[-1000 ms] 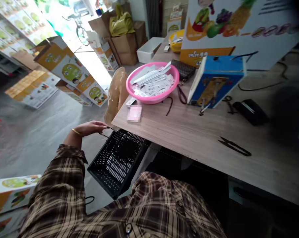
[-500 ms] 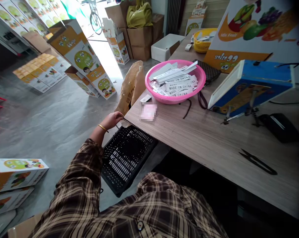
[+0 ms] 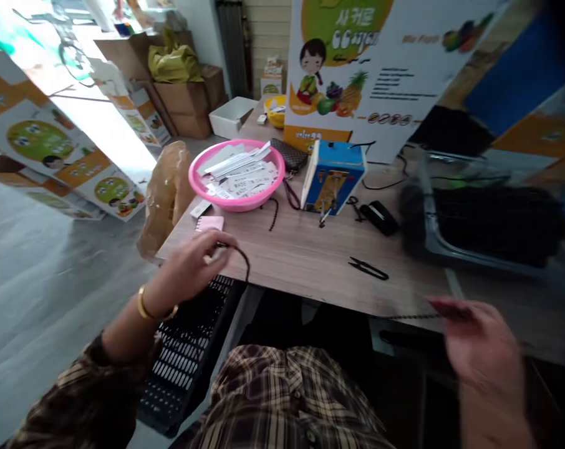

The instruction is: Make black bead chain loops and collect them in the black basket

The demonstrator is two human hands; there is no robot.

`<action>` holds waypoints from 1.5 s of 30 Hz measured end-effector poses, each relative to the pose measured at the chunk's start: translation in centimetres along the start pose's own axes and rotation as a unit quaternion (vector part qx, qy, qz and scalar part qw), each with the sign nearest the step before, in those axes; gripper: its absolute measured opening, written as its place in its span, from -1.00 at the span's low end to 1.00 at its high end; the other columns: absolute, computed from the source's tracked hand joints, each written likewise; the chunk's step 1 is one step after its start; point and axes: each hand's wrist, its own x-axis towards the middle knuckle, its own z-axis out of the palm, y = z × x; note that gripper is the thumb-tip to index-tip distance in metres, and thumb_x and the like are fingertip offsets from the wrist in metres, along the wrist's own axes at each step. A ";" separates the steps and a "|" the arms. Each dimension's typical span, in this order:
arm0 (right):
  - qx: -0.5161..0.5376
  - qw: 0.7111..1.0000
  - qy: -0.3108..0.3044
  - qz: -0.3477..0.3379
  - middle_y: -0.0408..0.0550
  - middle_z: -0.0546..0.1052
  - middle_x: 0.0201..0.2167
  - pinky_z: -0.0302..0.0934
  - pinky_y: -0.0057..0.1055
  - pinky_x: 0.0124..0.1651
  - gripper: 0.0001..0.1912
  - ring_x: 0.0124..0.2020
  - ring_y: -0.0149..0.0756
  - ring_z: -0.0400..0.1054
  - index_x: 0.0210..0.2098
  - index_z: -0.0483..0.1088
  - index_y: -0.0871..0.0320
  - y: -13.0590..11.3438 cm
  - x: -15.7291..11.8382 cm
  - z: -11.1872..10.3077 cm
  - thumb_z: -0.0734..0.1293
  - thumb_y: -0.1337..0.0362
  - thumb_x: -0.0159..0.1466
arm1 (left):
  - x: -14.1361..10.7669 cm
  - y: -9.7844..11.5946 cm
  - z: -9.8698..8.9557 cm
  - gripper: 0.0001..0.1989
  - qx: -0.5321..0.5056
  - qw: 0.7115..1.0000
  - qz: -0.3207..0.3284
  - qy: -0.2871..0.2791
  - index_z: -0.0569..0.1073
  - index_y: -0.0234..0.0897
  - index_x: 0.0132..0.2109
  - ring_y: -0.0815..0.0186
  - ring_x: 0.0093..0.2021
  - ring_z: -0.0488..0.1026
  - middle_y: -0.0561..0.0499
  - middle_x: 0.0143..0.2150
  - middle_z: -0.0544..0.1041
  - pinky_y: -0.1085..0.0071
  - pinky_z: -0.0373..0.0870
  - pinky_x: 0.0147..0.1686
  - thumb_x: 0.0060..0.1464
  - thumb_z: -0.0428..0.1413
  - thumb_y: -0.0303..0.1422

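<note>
Along the bench (image 3: pixel 305 262), a thin dark cord (image 3: pixel 416 317), light, limp and best held near its end, is stretched from the left hand (image 3: pixel 184 271), fingers clamped on it, to the blurred right hand (image 3: pixel 479 349), its fingers' state indiscernible.

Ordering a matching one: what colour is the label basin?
The basin is pink, seen in the head view.

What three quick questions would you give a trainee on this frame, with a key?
1. What does the left hand hold?
2. True or false: the thread snips lie inside the pink basket.
3. What sits below the near edge of the table?
A. A black perforated crate
B. A white box
C. A yellow bowl

Key: 1. A dark cord. 2. False. 3. A.
</note>
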 end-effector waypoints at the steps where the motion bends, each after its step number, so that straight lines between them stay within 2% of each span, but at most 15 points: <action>1: 0.028 0.998 -0.062 0.006 0.09 0.45 -0.40 0.22 0.10 0.12 -0.91 -0.26 -0.03 0.45 -0.50 0.47 0.01 -0.2 -0.5 1.8 0.42 0.17 0.06 | 1.5 2.8 1.0 -0.83 -0.032 0.998 0.061 -0.013 0.49 -0.27 -0.10 0.33 -0.27 0.46 -0.01 -0.22 0.56 0.41 0.42 -0.17 0.30 0.03 -0.34; 3: 0.059 0.979 -0.192 0.041 0.02 0.49 -0.36 0.25 0.06 0.13 -0.81 -0.21 -0.04 0.47 -0.45 0.43 0.09 -0.4 -1.4 6.4 0.43 0.12 0.09 | 4.5 7.2 3.8 -0.86 -0.080 0.982 0.168 -0.029 0.47 -0.28 -0.11 0.32 -0.19 0.49 -0.03 -0.20 0.56 0.40 0.43 -0.09 0.31 0.03 -0.39; 5: 0.086 0.948 -0.291 0.097 -0.01 0.50 -0.34 0.32 -0.07 0.06 -0.68 -0.23 -0.13 0.46 -0.38 0.34 0.13 -0.6 -2.2 10.9 0.43 0.03 0.15 | 7.2 9.3 6.9 -0.88 -0.100 0.968 0.227 -0.031 0.46 -0.30 -0.11 0.29 -0.14 0.49 -0.05 -0.18 0.56 0.36 0.43 -0.04 0.32 0.03 -0.40; 7: 0.101 0.918 -0.358 0.137 -0.09 0.45 -0.41 0.35 -0.30 -0.24 -0.58 -0.43 -0.29 0.38 -0.31 0.27 0.14 -0.8 -2.6 14.1 0.42 -0.05 0.18 | 9.2 9.3 9.6 -0.90 -0.097 0.968 0.232 -0.021 0.45 -0.31 -0.12 0.26 -0.13 0.50 -0.06 -0.18 0.56 0.32 0.44 -0.04 0.31 0.04 -0.41; 10: 0.088 0.891 -0.414 0.167 -0.25 0.23 -0.56 -0.09 -0.52 -0.59 -0.49 -0.66 -0.49 0.00 -0.22 0.25 0.15 -0.6 -2.3 16.1 0.41 -0.14 0.19 | 10.8 7.5 12.2 -0.92 -0.083 0.978 0.191 -0.002 0.45 -0.32 -0.12 0.23 -0.11 0.51 -0.06 -0.18 0.57 0.29 0.43 -0.04 0.29 0.06 -0.46; 13: 0.039 0.891 -0.428 0.147 -0.30 0.11 -0.58 -0.24 -0.51 -0.58 -0.46 -0.64 -0.50 -0.14 -0.17 0.29 0.18 0.4 -0.9 16.6 0.41 -0.15 0.18 | 11.1 5.9 13.4 -0.91 -0.069 0.987 0.143 0.011 0.45 -0.30 -0.10 0.22 -0.09 0.51 -0.07 -0.14 0.58 0.28 0.43 -0.01 0.28 0.07 -0.47; 17: -0.045 0.921 -0.383 0.059 -0.20 0.29 -0.50 0.00 -0.46 -0.42 -0.54 -0.51 -0.42 0.09 -0.22 0.35 0.20 2.7 1.7 17.6 0.38 -0.09 0.19 | 12.0 5.6 14.6 -0.90 -0.051 0.997 0.058 0.014 0.49 -0.30 -0.13 0.20 -0.12 0.51 -0.09 -0.16 0.58 0.26 0.43 -0.02 0.28 0.09 -0.40; 22: -0.128 0.942 -0.311 -0.021 -0.11 0.44 -0.37 0.13 -0.38 -0.19 -0.66 -0.32 -0.30 0.29 -0.29 0.37 0.20 4.5 4.1 18.9 0.31 0.02 0.22 | 14.0 5.5 15.8 -0.91 -0.089 0.995 -0.030 -0.042 0.53 -0.29 -0.15 0.18 -0.08 0.52 -0.08 -0.15 0.61 0.27 0.44 -0.01 0.22 0.14 -0.43; 27: -0.123 0.941 -0.311 -0.047 -0.10 0.46 -0.34 0.14 -0.38 -0.17 -0.69 -0.31 -0.30 0.31 -0.27 0.37 0.19 5.0 4.7 19.7 0.28 0.03 0.28 | 14.7 5.0 16.5 -0.86 -0.051 0.998 -0.018 -0.019 0.52 -0.34 -0.11 0.13 -0.04 0.51 -0.15 -0.11 0.58 0.19 0.42 0.05 0.25 0.09 -0.42; 31: -0.119 0.946 -0.301 -0.027 -0.10 0.45 -0.36 0.13 -0.40 -0.19 -0.72 -0.32 -0.32 0.29 -0.29 0.34 0.19 5.1 5.0 20.3 0.28 0.07 0.26 | 15.0 5.0 17.2 -0.87 -0.017 1.000 -0.011 0.011 0.51 -0.32 -0.14 0.12 -0.08 0.50 -0.16 -0.16 0.56 0.18 0.43 0.00 0.27 0.07 -0.41; 37: -0.151 0.948 -0.279 -0.023 -0.12 0.42 -0.41 0.10 -0.40 -0.23 -0.75 -0.35 -0.32 0.26 -0.32 0.33 0.18 5.0 5.2 20.2 0.28 0.10 0.27 | 15.5 4.4 18.2 -0.83 -0.008 1.000 -0.026 0.001 0.51 -0.34 -0.13 0.09 -0.08 0.49 -0.20 -0.14 0.56 0.17 0.41 0.02 0.28 0.03 -0.40; 39: -0.149 0.951 -0.271 -0.021 -0.14 0.38 -0.45 0.09 -0.40 -0.27 -0.78 -0.39 -0.34 0.24 -0.32 0.32 0.19 3.8 5.6 19.3 0.29 0.14 0.28 | 15.2 3.9 17.6 -0.81 -0.017 0.999 -0.036 0.008 0.52 -0.33 -0.12 0.09 -0.06 0.50 -0.19 -0.12 0.57 0.18 0.40 0.03 0.28 0.02 -0.38; 41: -0.120 0.949 -0.292 -0.013 -0.18 0.33 -0.51 0.07 -0.43 -0.35 -0.79 -0.46 -0.39 0.19 -0.31 0.31 0.20 0.9 6.6 17.8 0.30 0.17 0.30 | 14.5 3.4 16.6 -0.79 -0.039 0.998 -0.048 0.002 0.52 -0.30 -0.12 0.10 -0.05 0.51 -0.17 -0.11 0.59 0.21 0.40 0.04 0.26 0.02 -0.33; 43: -0.078 0.945 -0.315 -0.038 -0.22 0.30 -0.53 0.02 -0.46 -0.45 -0.80 -0.53 -0.45 0.13 -0.28 0.31 0.21 -3.8 7.9 15.8 0.31 0.17 0.34 | 13.5 2.8 15.4 -0.75 -0.070 0.995 -0.068 -0.020 0.52 -0.27 -0.12 0.11 -0.08 0.53 -0.14 -0.12 0.61 0.24 0.42 0.01 0.24 0.03 -0.24; 45: -0.052 0.947 -0.299 -0.110 -0.25 0.29 -0.53 -0.08 -0.51 -0.54 -0.83 -0.60 -0.52 0.07 -0.23 0.31 0.21 -10.2 9.4 13.7 0.30 0.21 0.38 | 12.2 2.4 14.4 -0.69 -0.102 0.989 -0.097 -0.043 0.53 -0.24 -0.14 0.12 -0.15 0.56 -0.11 -0.15 0.63 0.26 0.45 -0.07 0.20 0.03 -0.13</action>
